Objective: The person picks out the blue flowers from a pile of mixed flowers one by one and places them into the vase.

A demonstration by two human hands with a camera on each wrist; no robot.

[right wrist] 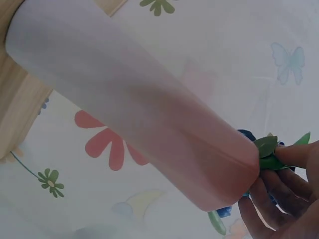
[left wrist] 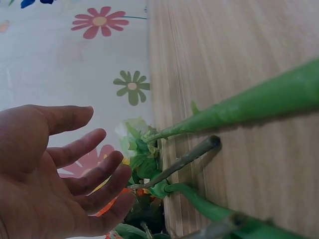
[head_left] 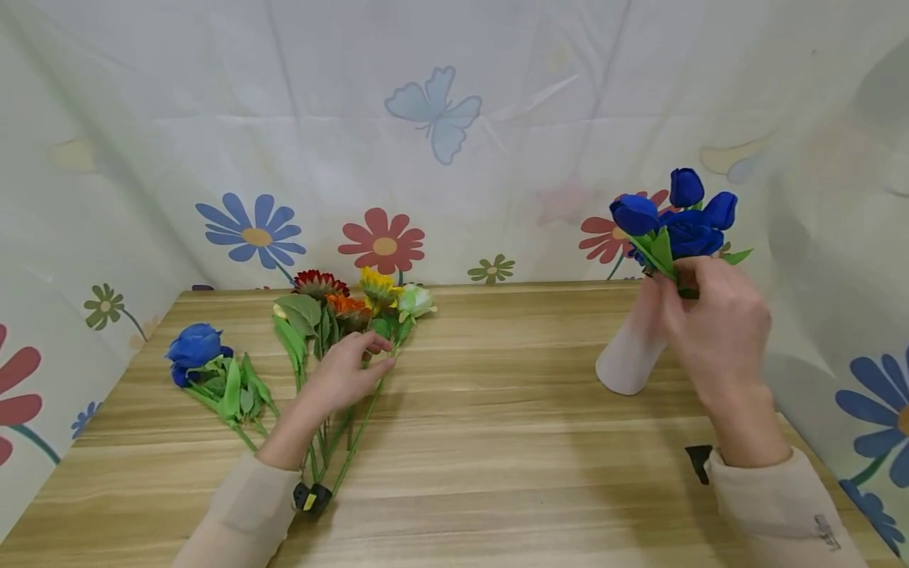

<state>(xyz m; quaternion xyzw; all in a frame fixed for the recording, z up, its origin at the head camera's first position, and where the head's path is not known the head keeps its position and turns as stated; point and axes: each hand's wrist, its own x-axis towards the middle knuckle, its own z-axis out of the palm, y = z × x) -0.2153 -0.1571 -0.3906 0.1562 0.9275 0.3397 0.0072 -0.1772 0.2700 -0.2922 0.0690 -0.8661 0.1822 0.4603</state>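
Note:
A pale vase, tinted pink toward its mouth, stands at the right of the table. Several blue flowers, tulip-shaped ones among them, rise from its mouth. My right hand pinches the blue flowers' greenery right at the rim. In the right wrist view, thumb and fingers close round green leaves beside the rim. Over a spread of flowers on the table, my left hand hovers with loosely bent fingers and holds nothing. Beneath and beyond it lie red, orange, yellow and whitish-green blooms.
Farther left on the wooden table lies a blue rose bunch with green leaves. A printed cloth with flowers and a butterfly hangs behind the table and along both sides.

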